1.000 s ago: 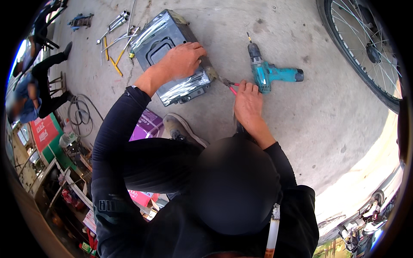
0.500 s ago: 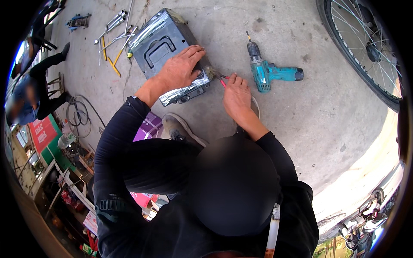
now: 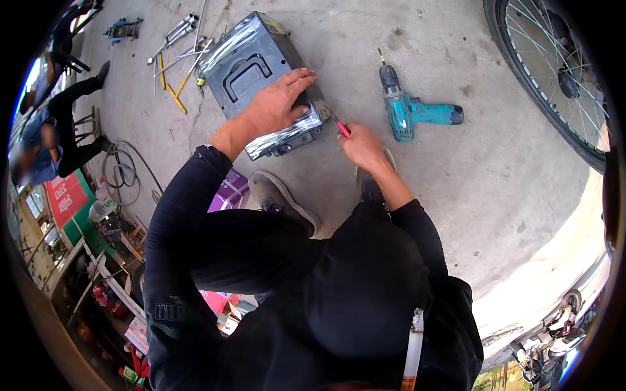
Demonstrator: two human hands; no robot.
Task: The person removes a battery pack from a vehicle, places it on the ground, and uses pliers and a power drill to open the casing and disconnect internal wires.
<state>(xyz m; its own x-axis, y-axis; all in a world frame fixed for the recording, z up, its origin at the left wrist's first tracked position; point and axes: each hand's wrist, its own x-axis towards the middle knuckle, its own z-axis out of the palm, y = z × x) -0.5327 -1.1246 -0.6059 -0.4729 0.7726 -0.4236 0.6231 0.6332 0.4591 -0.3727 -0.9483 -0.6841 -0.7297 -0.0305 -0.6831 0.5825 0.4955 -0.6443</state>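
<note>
A black box [image 3: 229,107] with a carry handle, like a battery case, rests tilted on the concrete, shiny clear tape along its edges. My left hand [image 3: 275,104] presses flat on its top near the right edge, fingers stretched out over the side. By the box's near right corner, my right hand [image 3: 362,146] is closed round red-handled pliers [image 3: 343,128]. Their jaws point at that corner; what they touch there is too small to make out. To the right of my right hand a teal cordless drill [image 3: 403,112] lies on its side.
Wrenches [image 3: 180,31] and a yellow-handled tool [image 3: 175,96] lie beyond the box's left side. A bicycle wheel [image 3: 554,72] stands at the far right. My shoe [image 3: 279,195] and a purple box [image 3: 229,190] are near. A coiled hose [image 3: 124,173] and a seated person [image 3: 49,140] are left.
My right hand has moved slightly down and right, and the pliers have turned so that less of them shows. My left hand stays on the box. The whole view has shifted slightly.
</note>
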